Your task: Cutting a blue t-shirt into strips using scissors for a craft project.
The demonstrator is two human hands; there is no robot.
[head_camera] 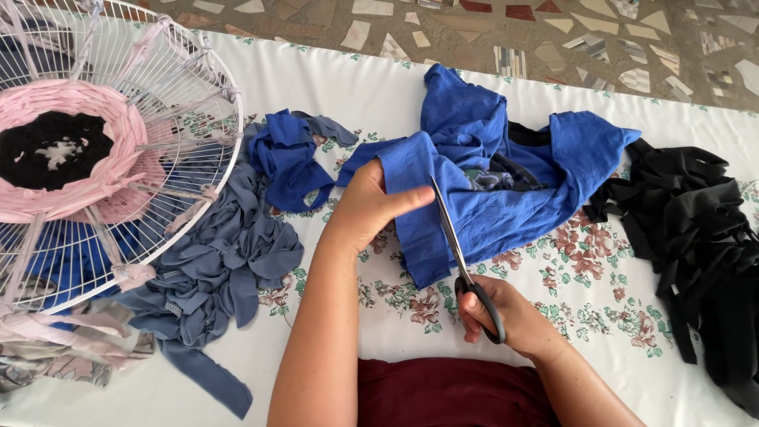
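While the left hand [371, 207] pinches the edge of the blue garment [490, 178], its fingers closed on the cloth, the right hand [498, 316] has its fingers through the handles of black scissors [462, 257], whose blades lie against the fabric just right of the left fingers. Grey-blue fabric strips [213, 269] lie left, on the floral cloth-covered surface [585, 300].
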